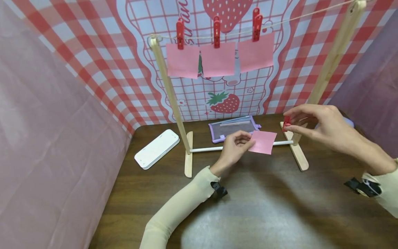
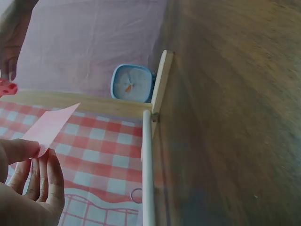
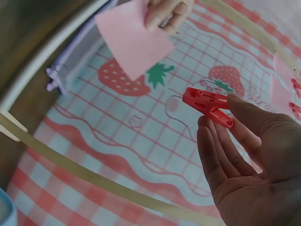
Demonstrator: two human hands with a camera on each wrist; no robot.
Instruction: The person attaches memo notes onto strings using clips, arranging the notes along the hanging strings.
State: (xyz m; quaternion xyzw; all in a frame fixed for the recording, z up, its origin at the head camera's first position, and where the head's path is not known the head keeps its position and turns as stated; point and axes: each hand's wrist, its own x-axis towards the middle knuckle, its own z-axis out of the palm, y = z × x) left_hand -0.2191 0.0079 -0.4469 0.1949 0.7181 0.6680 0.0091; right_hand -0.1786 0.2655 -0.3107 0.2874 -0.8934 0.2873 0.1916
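Between thumb and fingers, my left hand (image 1: 234, 148) pinches a square pink paper note (image 1: 263, 142) by its left edge, above the table. My right hand (image 1: 326, 124), off to the right, pinches a red clothespin (image 3: 207, 104) by its handle ends. Three pink notes hang from a string (image 1: 236, 34) strung between two wooden posts, each under its own red clothespin: a left note (image 1: 182, 61), a middle note (image 1: 218, 59) and a right note (image 1: 256, 52). The held note and clothespin are apart.
A white flat case (image 1: 157, 148) lies left of the stand. Behind the stand's white crossbar (image 1: 205, 149) rests a purple-edged zip pouch (image 1: 230, 128). The right post (image 1: 335, 52) rises near my right hand. A blue-rimmed clock (image 2: 132, 83) stands beyond that post.
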